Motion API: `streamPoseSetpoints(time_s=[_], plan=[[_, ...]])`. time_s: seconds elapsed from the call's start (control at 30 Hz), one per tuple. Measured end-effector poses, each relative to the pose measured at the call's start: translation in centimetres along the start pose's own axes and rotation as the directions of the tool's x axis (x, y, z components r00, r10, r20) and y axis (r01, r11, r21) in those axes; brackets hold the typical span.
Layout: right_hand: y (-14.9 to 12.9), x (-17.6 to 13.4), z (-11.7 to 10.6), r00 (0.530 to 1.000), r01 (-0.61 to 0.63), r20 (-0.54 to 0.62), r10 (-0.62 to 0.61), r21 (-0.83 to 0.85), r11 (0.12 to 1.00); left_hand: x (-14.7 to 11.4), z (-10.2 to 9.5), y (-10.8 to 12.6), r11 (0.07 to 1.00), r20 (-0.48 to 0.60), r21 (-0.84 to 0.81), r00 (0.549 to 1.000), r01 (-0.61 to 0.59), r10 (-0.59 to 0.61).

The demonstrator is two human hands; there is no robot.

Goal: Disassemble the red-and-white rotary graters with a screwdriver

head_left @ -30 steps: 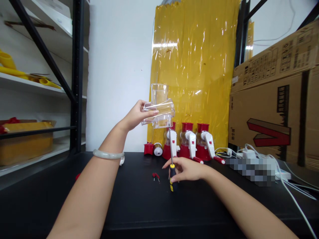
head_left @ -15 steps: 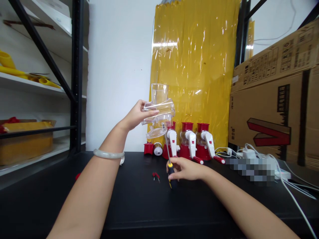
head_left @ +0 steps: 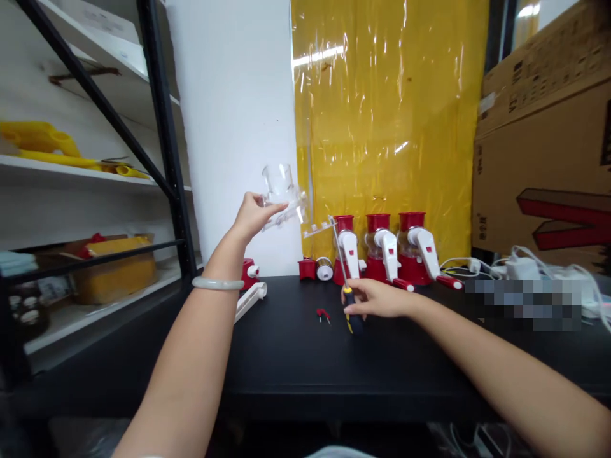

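Note:
My left hand (head_left: 255, 216) holds up a clear plastic grater housing (head_left: 281, 184), thumb along its side and wide mouth upward. My right hand (head_left: 375, 298) is closed round the black-and-yellow handle of a screwdriver (head_left: 352, 312), shaft pointing up. By the screwdriver's tip, apart from the housing, a thin clear plastic piece (head_left: 319, 228) is in the air; whether the tip touches it I cannot tell. On the black table (head_left: 286, 362) below lie small red pieces with metal pins (head_left: 323, 315).
Several red-and-white rotary graters (head_left: 379, 251) line the back, beside a metal drum (head_left: 324, 270) and a red part (head_left: 307, 268). A white crank handle (head_left: 251, 300) lies left, partly behind my forearm. White cables (head_left: 520, 264) and a cardboard box (head_left: 539, 172) are right; shelves (head_left: 86, 165) stand left.
The housing has moved left and tilted in my left hand, away from the screwdriver. The clear piece that hung close under it is now separated, near the tip. The view has shifted too.

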State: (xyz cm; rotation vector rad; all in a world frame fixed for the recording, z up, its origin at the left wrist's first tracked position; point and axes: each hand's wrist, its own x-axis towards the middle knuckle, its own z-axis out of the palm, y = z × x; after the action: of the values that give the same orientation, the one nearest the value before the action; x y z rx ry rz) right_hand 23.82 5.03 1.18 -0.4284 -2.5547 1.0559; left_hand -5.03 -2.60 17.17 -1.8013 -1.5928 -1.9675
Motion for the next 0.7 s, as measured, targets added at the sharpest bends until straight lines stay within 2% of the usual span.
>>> streamPoseSetpoints(time_s=[0.1,0.2,0.23,0.33,0.5,0.6,0.7], plan=[[0.1,0.0,-0.1,1.000,-0.002,0.012,0.002,0.011,1.000,-1.3,-1.1,-2.6,0.978,-0.018,0.120,0.985,0.171,-0.170],[-0.1,-0.1,-0.3,1.000,-0.016,0.006,0.016,-0.028,0.999,-2.9,-1.6,-4.8,0.951,-0.052,0.165,0.965,0.263,-0.258],[-0.2,-0.1,-0.4,1.000,-0.021,0.000,0.021,-0.045,0.999,-3.3,-1.6,-5.3,0.940,-0.031,0.198,0.961,0.277,-0.276],[-0.5,-0.3,-0.6,0.999,-0.032,-0.008,0.031,-0.070,0.997,-4.0,-1.5,-5.9,0.921,0.010,0.293,0.962,0.258,-0.273],[-0.5,-0.4,-0.7,0.999,-0.034,-0.001,0.034,-0.071,0.997,-4.1,-1.2,-5.9,0.918,0.182,0.376,0.961,0.129,-0.210],[-0.4,-0.3,-0.8,0.999,-0.033,0.008,0.033,-0.069,0.997,-4.1,-1.0,-6.2,0.911,0.206,0.405,0.962,0.082,-0.178],[-0.5,-0.4,-0.8,0.999,-0.040,0.006,0.040,-0.082,0.996,-4.0,-1.0,-6.8,0.897,0.218,0.433,0.956,0.085,-0.196]])
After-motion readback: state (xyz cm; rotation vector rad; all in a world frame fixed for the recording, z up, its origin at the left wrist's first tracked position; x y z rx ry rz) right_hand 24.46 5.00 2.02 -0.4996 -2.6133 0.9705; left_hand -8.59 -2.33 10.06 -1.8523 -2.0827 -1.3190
